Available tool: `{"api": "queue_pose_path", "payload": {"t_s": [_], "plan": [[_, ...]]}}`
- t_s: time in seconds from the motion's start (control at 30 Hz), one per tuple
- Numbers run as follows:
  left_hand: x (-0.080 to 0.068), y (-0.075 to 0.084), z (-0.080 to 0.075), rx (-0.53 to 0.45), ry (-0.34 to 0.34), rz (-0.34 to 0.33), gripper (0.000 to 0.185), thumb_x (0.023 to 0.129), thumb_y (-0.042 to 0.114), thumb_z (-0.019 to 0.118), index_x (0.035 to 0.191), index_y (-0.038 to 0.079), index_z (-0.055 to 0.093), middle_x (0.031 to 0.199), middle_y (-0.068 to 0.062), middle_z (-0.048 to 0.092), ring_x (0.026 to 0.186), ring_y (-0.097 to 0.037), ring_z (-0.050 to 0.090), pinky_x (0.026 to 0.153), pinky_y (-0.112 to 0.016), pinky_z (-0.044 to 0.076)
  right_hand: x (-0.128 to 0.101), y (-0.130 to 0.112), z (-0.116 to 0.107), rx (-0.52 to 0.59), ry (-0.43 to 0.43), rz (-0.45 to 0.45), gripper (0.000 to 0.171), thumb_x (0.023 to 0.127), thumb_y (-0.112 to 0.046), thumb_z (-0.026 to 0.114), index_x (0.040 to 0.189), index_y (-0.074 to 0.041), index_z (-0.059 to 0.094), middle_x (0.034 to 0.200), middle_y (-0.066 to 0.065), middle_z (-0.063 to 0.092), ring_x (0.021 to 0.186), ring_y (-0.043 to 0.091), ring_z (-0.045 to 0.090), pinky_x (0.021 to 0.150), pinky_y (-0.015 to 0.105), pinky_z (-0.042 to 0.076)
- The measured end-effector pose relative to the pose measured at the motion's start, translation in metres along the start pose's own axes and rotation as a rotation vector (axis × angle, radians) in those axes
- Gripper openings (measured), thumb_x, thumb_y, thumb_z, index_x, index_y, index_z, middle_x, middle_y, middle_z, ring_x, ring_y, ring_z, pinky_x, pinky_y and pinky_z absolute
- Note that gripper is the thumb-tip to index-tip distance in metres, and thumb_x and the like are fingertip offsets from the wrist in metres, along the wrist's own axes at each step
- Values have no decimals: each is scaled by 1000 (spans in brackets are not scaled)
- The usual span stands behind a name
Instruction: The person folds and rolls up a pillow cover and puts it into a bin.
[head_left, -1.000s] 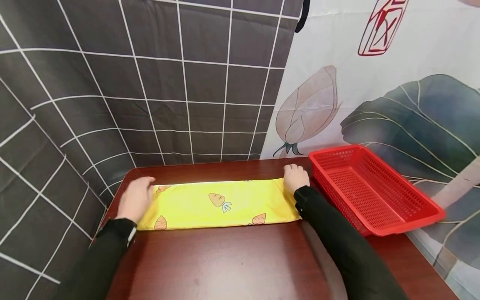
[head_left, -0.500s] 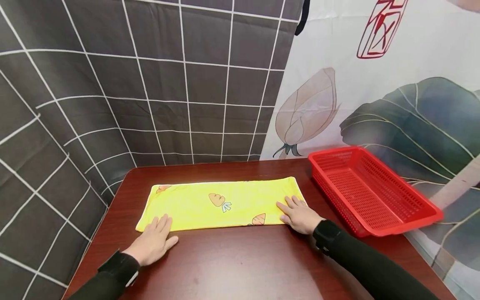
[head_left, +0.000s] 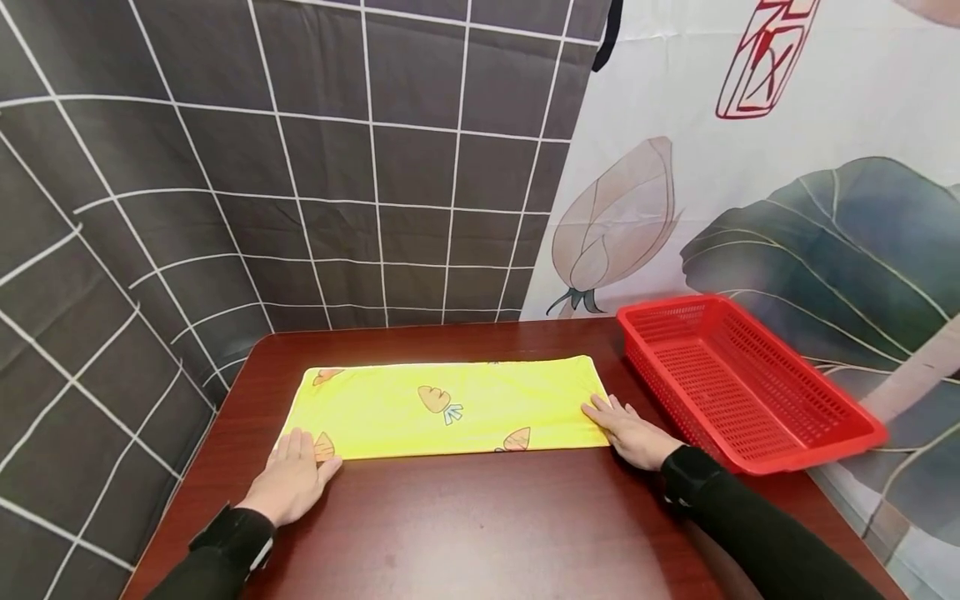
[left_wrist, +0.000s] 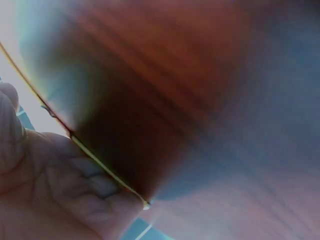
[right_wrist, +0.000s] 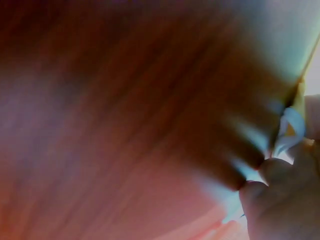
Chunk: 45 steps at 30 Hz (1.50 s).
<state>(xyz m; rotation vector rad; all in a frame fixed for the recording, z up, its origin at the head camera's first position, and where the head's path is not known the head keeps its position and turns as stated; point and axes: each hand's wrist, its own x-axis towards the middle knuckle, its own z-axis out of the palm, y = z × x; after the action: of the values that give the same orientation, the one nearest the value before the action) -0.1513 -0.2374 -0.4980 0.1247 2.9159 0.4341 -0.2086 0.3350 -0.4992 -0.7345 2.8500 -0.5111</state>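
Observation:
A yellow cloth (head_left: 390,417) with a carrot print lies flat as a long folded strip on the reddish-brown table. At its front left corner rests my left hand (head_left: 287,479), fingers straight and thumb out to the side. My right hand (head_left: 633,433) lies with its extended fingers over the front right corner. The left wrist view has the palm (left_wrist: 55,185) and fingers against the cloth's thin edge (left_wrist: 107,169). In the right wrist view, part of the hand (right_wrist: 285,200) shows beside the edge of the cloth, with the rest out of frame.
To the right of the cloth stands a red plastic basket (head_left: 693,385) with perforated walls, nothing visible inside. A dark gridded curtain (head_left: 405,233) and a white flower-printed one (head_left: 697,183) hang behind the wooden table (head_left: 450,533).
Both hands have moved from the cloth's ends down to its front corners and straightened. Over the last half second they have spread slightly outward. The cloth lies about where it was.

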Motion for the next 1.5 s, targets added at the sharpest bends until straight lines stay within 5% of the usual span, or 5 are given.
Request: {"api": "queue_pose_path", "payload": {"t_s": [0.57, 0.83, 1.03, 1.2, 1.5], "plan": [[38, -12, -22, -57, -43, -69, 72, 110, 45, 40, 136, -23, 41, 129, -38, 46, 122, -52, 41, 106, -65, 45, -11, -8, -13, -5, -18, 81, 47, 106, -14, 60, 153, -13, 59, 159, 20, 55, 151, 65, 33, 119, 75, 32], [81, -34, -12, 30, -35, -78, 84, 106, 61, 40, 118, -19, 64, 125, -44, 54, 118, -56, 44, 107, -68, 38, -23, -32, -5, -244, 80, -125, 46, 97, -12, 74, 143, -7, 68, 139, 20, 71, 144, 58, 50, 110, 70, 47], [82, -23, -23, -2, -20, -166, 103, 99, 64, 53, 135, -31, 37, 136, -50, 38, 131, -63, 33, 109, -72, 38, -34, -58, 7, -415, 117, -288, 34, 95, -8, 75, 129, -5, 76, 128, 16, 78, 135, 44, 65, 108, 59, 53], [99, -45, -9, -11, 55, -87, 111, 96, 71, 53, 139, -29, 33, 142, -49, 34, 133, -62, 28, 111, -74, 34, -42, -76, 16, -552, 131, -401, 19, 92, -8, 74, 111, -9, 76, 109, 8, 78, 115, 29, 75, 101, 52, 59], [109, -67, -17, -44, -8, -121, 120, 93, 77, 55, 150, -23, 25, 152, -46, 26, 141, -61, 21, 119, -76, 27, -52, -106, 23, -476, 71, -370, 24, 98, -18, 73, 120, -11, 78, 119, 8, 79, 119, 25, 75, 104, 45, 59]]}}
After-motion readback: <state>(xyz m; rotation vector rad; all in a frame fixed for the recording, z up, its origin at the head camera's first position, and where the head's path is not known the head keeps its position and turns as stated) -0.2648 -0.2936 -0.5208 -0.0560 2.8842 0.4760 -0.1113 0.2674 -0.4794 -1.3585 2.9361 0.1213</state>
